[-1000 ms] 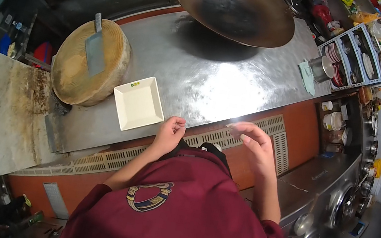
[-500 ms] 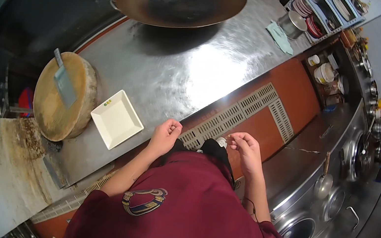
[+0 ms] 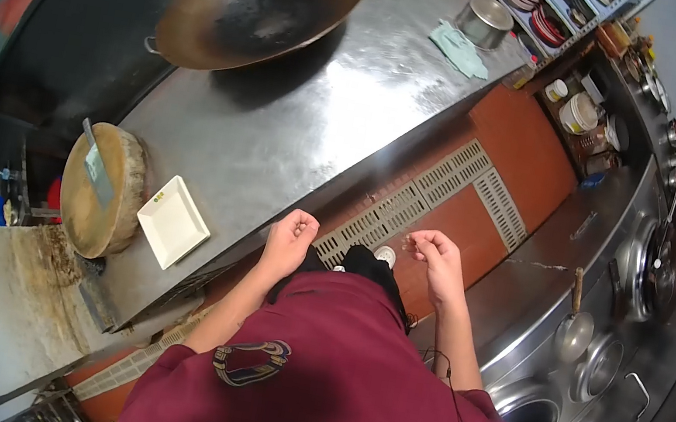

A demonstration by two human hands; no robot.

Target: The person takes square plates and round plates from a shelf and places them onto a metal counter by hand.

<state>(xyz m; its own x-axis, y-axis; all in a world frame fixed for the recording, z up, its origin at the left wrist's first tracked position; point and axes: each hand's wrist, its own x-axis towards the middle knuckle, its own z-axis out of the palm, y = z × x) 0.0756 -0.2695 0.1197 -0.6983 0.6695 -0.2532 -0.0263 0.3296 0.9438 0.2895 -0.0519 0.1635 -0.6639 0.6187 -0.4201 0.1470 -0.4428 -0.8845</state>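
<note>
My left hand (image 3: 288, 245) is held in front of my body near the counter's edge, its fingers curled together with nothing seen in them. To the right, over the floor, my right hand (image 3: 439, 267) has its fingers bent in against the thumb; a faint bit shows at the fingertips, too small to make out. A square cream plate (image 3: 174, 223) lies on the steel counter (image 3: 262, 159), left of my left hand. Beside it stands a round wooden chopping block (image 3: 94, 212) with a cleaver (image 3: 99, 173) on top. Neither hand touches these.
A large wok (image 3: 259, 9) sits at the counter's far side. Farther right are a metal pot (image 3: 485, 22) and a green cloth (image 3: 459, 50). A steel cooking range (image 3: 563, 406) with a ladle (image 3: 573, 337) runs along the right, beyond the red floor (image 3: 456, 274).
The view has turned and shifted, so the wok, plate and block appear farther left. My right hand's fingers have drawn in from a more spread pose. My left hand stays curled.
</note>
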